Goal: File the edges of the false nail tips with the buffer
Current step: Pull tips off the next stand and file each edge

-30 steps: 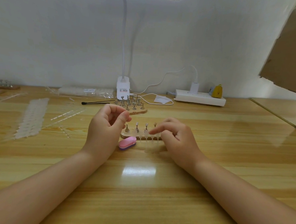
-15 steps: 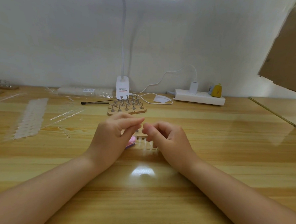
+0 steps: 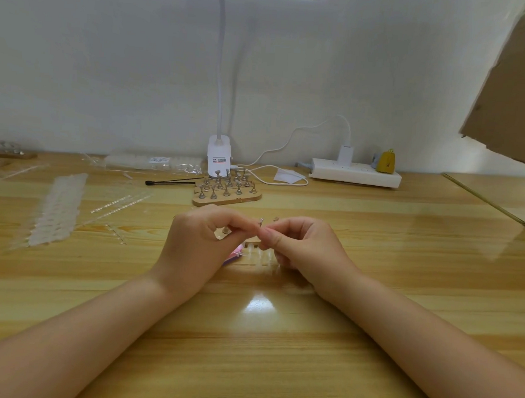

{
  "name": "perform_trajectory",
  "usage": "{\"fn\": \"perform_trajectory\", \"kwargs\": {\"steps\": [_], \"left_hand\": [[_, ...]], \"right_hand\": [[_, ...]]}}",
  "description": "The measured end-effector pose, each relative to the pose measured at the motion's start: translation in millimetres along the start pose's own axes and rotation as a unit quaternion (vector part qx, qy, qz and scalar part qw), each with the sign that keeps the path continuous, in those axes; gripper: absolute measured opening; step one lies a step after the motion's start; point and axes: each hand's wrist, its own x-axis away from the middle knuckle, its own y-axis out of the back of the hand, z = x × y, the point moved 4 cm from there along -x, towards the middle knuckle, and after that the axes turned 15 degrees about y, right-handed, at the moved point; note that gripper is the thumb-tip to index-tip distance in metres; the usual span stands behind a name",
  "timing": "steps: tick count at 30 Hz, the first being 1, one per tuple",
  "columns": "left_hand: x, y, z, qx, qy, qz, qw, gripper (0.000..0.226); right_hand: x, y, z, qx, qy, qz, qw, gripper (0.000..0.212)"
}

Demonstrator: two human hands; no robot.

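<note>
Between both hands' fingers (image 3: 250,227), a nail tip (image 3: 225,230).

At the back of your wooden table (image 3: 375,235): white lamp base (image 3: 218,154), power strip (image 3: 355,172) with a plugged charger, small yellow pouch (image 3: 385,161). A black-tipped stick (image 3: 171,182) lies left of the lamp. Cardboard sheet (image 3: 516,84) upper right (torn edge).

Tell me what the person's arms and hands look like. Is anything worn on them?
Both forearms are bare from the picture's lower edge up to the wrists: no sleeves show. The left hand and right hand wear no gloves, and no rings, watch or bracelet are visible. The fingernails that show look short and unpainted.
</note>
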Motion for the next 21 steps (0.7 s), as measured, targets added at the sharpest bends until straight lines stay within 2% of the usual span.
{"fn": "perform_trajectory", "kwargs": {"steps": [3,7,10,13,16,18,19,21], "left_hand": [[-0.8,0.2,1.2,-0.003,0.004,-0.003,1.000,0.019],[-0.6,0.2,-2.3,-0.031,-0.045,-0.006,0.998,0.018],[-1.3,-0.1,-1.1,-0.029,-0.061,0.003,0.998,0.020],[-2.4,-2.1,2.5,0.003,-0.016,0.028,0.999,0.029],[-6.3,-3.8,3.4,-0.005,0.055,0.061,0.997,0.041],[-13.0,0.6,5.0,-0.087,0.111,0.070,0.988,0.034],[-17.7,4.1,6.9,-0.174,0.141,0.085,0.971,0.026],[-22.4,9.4,11.0,-0.369,0.198,0.149,0.896,0.028]], "right_hand": [[-1.3,-0.7,-0.6,-0.031,-0.012,0.005,0.999,0.002],[-2.0,-2.8,-0.6,-0.023,-0.036,0.038,0.998,0.018],[-2.0,-2.2,-1.2,-0.017,-0.029,0.040,0.999,0.012],[-2.0,1.4,-2.3,-0.042,-0.038,0.009,0.998,0.020],[-3.0,6.3,-4.8,-0.085,-0.059,-0.027,0.994,0.011],[-4.0,9.1,-5.8,-0.095,-0.067,-0.047,0.992,0.007],[-4.5,10.0,-5.7,-0.097,-0.069,-0.053,0.992,0.006],[-4.9,11.7,-5.5,-0.107,-0.072,-0.059,0.990,0.004]]}}
